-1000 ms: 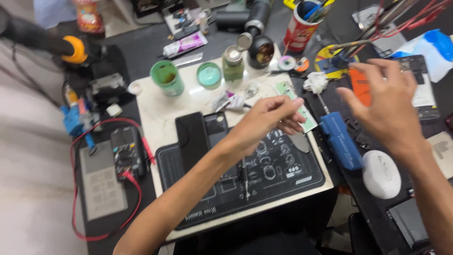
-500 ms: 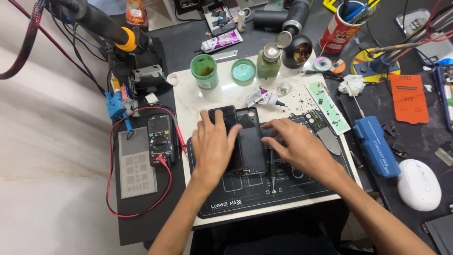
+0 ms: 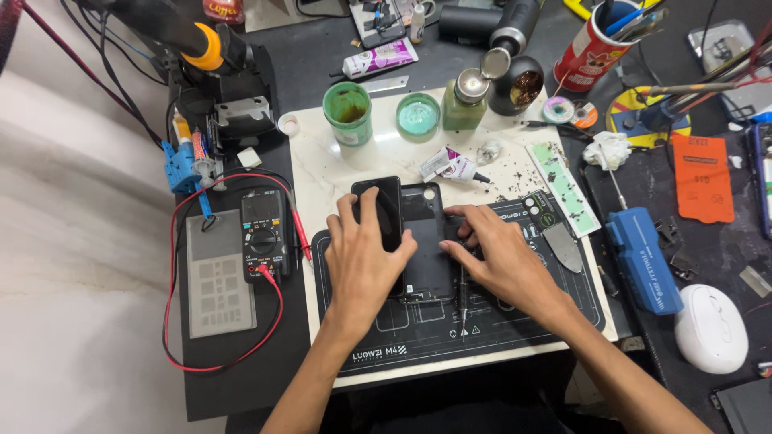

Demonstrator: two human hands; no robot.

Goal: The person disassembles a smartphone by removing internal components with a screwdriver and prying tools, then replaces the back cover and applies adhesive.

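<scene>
A dark phone body (image 3: 430,257) lies open on the black work mat (image 3: 498,329), with a black screen panel (image 3: 379,205) lying partly over its left side. My left hand (image 3: 363,261) rests flat on the screen panel, fingers spread, thumb at its right edge. The bent fingertips of my right hand (image 3: 503,261) press on the right edge of the phone body. A thin screwdriver (image 3: 462,309) lies on the mat under my right palm.
A multimeter (image 3: 264,233) with red leads and a grey stencil plate (image 3: 219,273) lie to the left. Behind the phone stand a green jar (image 3: 348,112), teal lid (image 3: 418,115), green bottle (image 3: 465,100) and glue tube (image 3: 450,165). To the right are a blue tool (image 3: 643,257), white mouse (image 3: 710,328) and orange card (image 3: 701,177).
A second ago my right hand was raised near the orange card and my left reached over the mat. Both hands have since come down onto the phone and stay there.
</scene>
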